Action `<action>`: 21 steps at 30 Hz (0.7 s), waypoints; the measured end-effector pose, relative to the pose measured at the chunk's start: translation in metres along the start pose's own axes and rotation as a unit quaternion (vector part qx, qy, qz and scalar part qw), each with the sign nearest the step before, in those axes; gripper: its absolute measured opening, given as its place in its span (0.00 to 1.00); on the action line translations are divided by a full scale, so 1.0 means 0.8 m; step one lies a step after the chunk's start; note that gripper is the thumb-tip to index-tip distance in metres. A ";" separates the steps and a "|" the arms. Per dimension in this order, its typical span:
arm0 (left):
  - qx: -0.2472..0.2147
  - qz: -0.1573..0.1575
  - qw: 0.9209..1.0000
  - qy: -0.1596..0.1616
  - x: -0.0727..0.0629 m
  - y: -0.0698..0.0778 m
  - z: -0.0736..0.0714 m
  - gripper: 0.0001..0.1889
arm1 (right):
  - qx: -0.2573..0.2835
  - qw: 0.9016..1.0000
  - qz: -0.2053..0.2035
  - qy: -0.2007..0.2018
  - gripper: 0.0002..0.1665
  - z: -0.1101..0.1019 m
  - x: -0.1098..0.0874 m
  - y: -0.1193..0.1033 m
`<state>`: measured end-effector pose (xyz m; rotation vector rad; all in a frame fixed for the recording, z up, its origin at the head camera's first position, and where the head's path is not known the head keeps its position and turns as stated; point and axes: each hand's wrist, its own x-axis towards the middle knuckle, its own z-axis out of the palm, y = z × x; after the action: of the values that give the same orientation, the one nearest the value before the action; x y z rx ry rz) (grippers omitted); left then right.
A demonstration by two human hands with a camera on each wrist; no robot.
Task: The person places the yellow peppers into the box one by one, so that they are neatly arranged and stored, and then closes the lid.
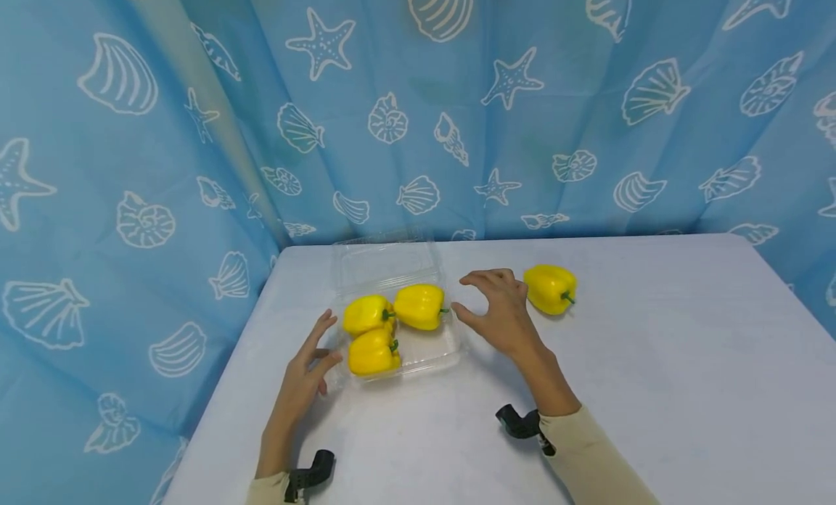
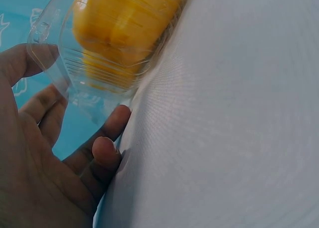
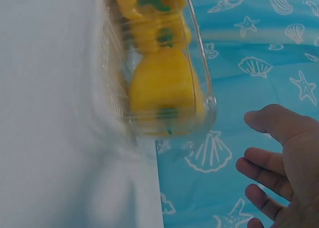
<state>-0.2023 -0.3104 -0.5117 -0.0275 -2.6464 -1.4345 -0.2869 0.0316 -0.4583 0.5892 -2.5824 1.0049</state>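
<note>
A clear plastic clamshell box (image 1: 431, 352) lies on the table with its lid (image 1: 385, 265) folded back. Inside are three yellow bell peppers: one at the back left (image 1: 367, 315), one at the front left (image 1: 374, 352) and one at the back right (image 1: 419, 307). My left hand (image 1: 305, 374) is at the box's left end, fingers spread and fingertips right at the clear plastic rim. Just off the right end hovers my right hand (image 1: 499, 313), thumb and fingers apart with nothing between them. A fourth yellow bell pepper (image 1: 551, 289) lies on the table beyond that hand.
A white cloth covers the table (image 1: 666, 374). Behind it and along the left side hangs a blue curtain (image 1: 366, 70) with shells and starfish. Each wrist wears a black camera mount, the left (image 1: 313, 470) and the right (image 1: 519, 421).
</note>
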 end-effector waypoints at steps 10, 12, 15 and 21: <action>-0.013 0.004 1.000 -0.005 -0.001 -0.001 0.001 0.31 | -0.002 0.999 0.048 0.018 0.26 -0.022 0.000 0.019; -0.010 0.003 1.000 -0.005 -0.001 -0.001 0.001 0.31 | 0.002 0.998 0.054 0.031 0.26 -0.027 0.001 0.024; -0.006 0.004 1.000 -0.003 -0.001 0.000 0.001 0.31 | 0.004 0.997 0.061 0.050 0.26 -0.034 0.002 0.034; -0.001 0.000 1.000 -0.004 -0.002 0.002 0.000 0.30 | 0.009 0.995 0.071 0.065 0.25 -0.045 0.002 0.048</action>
<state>-0.2009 -0.3098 -0.5108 -0.0350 -2.6512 -1.4409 -0.3016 0.0821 -0.4538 0.3363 -2.5298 1.0742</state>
